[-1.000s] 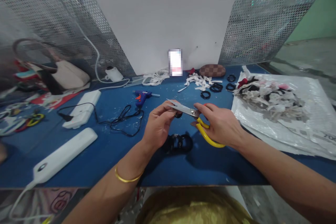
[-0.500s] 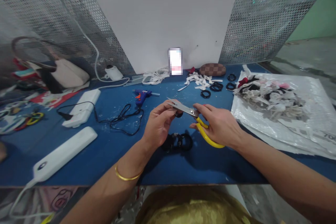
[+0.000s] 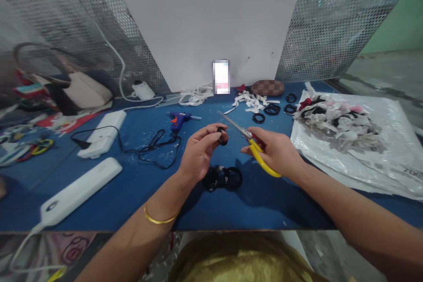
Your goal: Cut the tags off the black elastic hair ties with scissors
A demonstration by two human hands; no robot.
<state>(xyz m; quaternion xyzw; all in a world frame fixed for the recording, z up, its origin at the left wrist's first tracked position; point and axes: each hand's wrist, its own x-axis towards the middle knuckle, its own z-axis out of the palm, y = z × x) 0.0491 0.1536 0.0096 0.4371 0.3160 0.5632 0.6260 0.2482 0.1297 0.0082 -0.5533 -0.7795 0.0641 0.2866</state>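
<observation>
Between thumb and fingers, my left hand [image 3: 201, 150] pinches a small black loop [image 3: 223, 136], perhaps a hair tie, mostly hidden by the fingers. My right hand [image 3: 279, 152] grips scissors [image 3: 262, 158] by their yellow handles. Their blades look closed and point up and left, just right of the loop and apart from it. On the blue table below the hands lie black rings [image 3: 234, 178] joined or set side by side.
A blue glue gun [image 3: 179, 120] with a black cord lies left of centre, near a white power strip [image 3: 105, 132] and a long white device [image 3: 82, 189]. Black bands [image 3: 258, 118], white strips [image 3: 253, 102] and a phone [image 3: 221, 77] are behind. Fabric scraps [image 3: 343, 123] cover a white bag at right.
The scissors have moved from over the left fingertips to the right of them, and their blades have come together. My left hand has stayed nearly in place, keeping the black loop.
</observation>
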